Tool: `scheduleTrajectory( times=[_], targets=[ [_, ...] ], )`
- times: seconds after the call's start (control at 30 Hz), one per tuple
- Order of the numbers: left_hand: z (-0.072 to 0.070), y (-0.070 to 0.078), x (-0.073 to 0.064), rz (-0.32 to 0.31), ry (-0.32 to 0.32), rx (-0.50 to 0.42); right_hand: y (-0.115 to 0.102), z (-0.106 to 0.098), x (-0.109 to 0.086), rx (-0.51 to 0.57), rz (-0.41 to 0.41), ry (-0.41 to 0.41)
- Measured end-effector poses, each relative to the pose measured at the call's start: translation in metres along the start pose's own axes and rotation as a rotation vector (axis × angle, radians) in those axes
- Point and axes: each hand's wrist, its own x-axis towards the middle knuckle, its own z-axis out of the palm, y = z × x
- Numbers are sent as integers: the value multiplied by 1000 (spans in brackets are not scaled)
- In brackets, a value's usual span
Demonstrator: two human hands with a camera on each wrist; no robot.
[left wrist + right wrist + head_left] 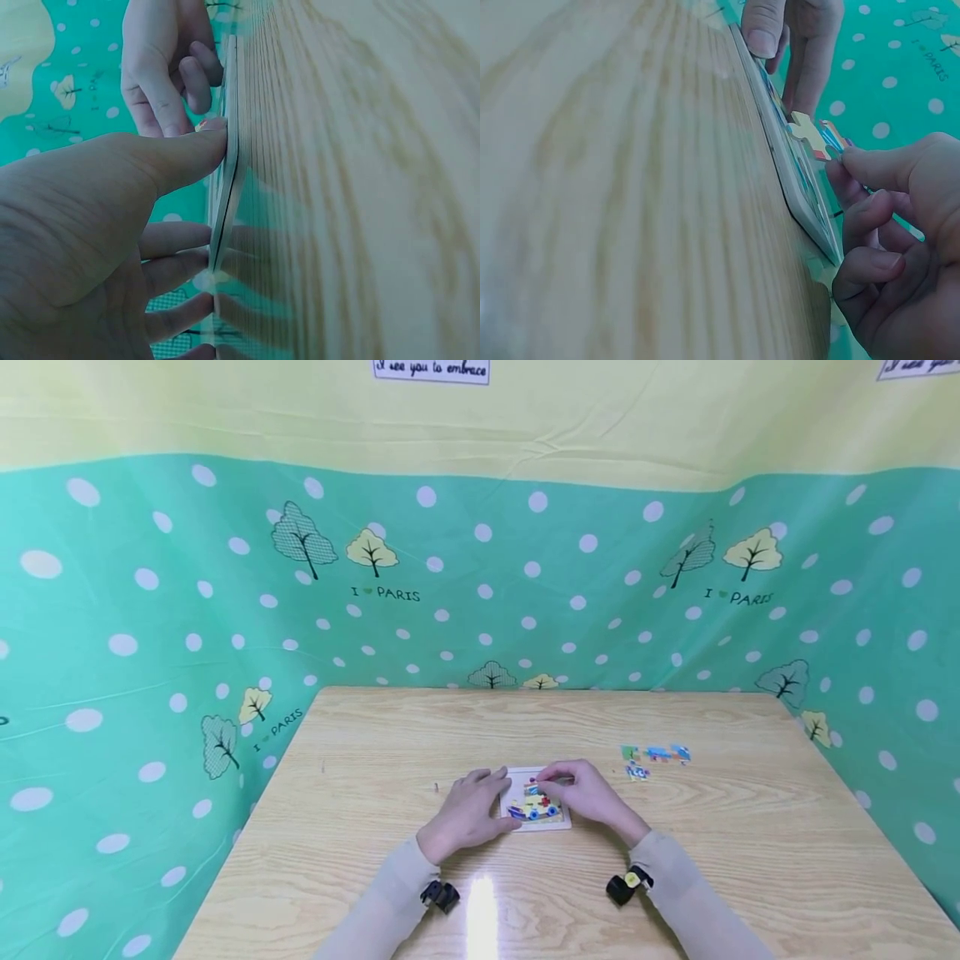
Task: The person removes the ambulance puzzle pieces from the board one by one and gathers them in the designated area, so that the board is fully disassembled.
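A small jigsaw board [517, 789] with a pale frame lies on the table, partly filled with a vehicle picture with blue wheels. My left hand [468, 810] rests along its left side, the thumb [199, 146] on the near edge and the other fingertips at the far left edge. Over the board's right part, my right hand [588, 792] pinches a puzzle piece between thumb and index finger. In the right wrist view that pale yellow puzzle piece [808, 133] stands tilted above the board, next to a striped blue part [832, 137]. The fingertips cover some of it.
Several loose puzzle pieces [658, 753] lie on the table to the board's right and farther back, with one more loose piece [637, 771] just nearer. A tiny dark bit [437, 787] lies left of the board. Behind the wooden table [375, 718] hangs a green dotted curtain [480, 585].
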Motion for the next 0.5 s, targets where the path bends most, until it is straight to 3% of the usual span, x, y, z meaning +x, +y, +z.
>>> scheduleTrajectory(
  times=[0.5],
  targets=[
    [0,1,-1,-10,-10,-16,13,-20,-12,12,69,76]
  ],
)
